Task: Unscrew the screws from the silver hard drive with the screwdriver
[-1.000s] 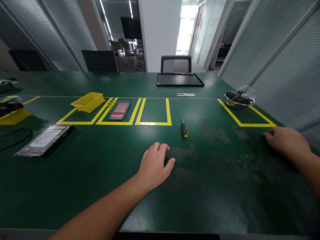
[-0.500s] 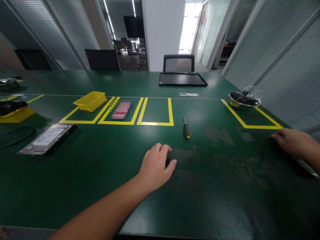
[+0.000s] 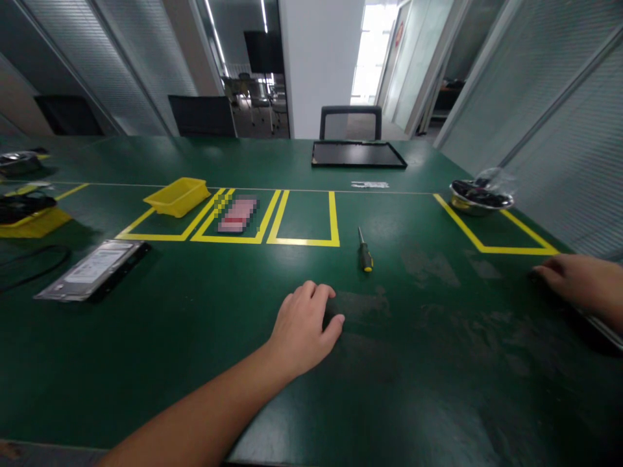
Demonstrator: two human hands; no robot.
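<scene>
My left hand [image 3: 305, 329] lies on the green table with its fingers loosely bent and its thumb apart, holding nothing. Beyond its fingertips is a screwdriver [image 3: 366, 258] with a black and yellow handle, its shaft pointing away from me. At the right edge, my right hand [image 3: 586, 285] is closed over a dark flat object with a silvery edge [image 3: 603, 332]. The hand and the picture border hide most of that object, so its kind does not show. On the left lies a hard drive [image 3: 92, 269] with a white label.
Yellow tape [image 3: 304, 242] marks several areas on the table [image 3: 195, 350]. A yellow tray [image 3: 178, 198] and a blurred-out pink item [image 3: 238, 215] lie in two of them. A metal bowl of dark parts [image 3: 481, 198] stands right. A dark panel [image 3: 359, 154] lies at the back.
The view has turned very slightly, so the bowl and screwdriver appear a little further right. My right hand appears slightly lower and further right. My left hand stays put.
</scene>
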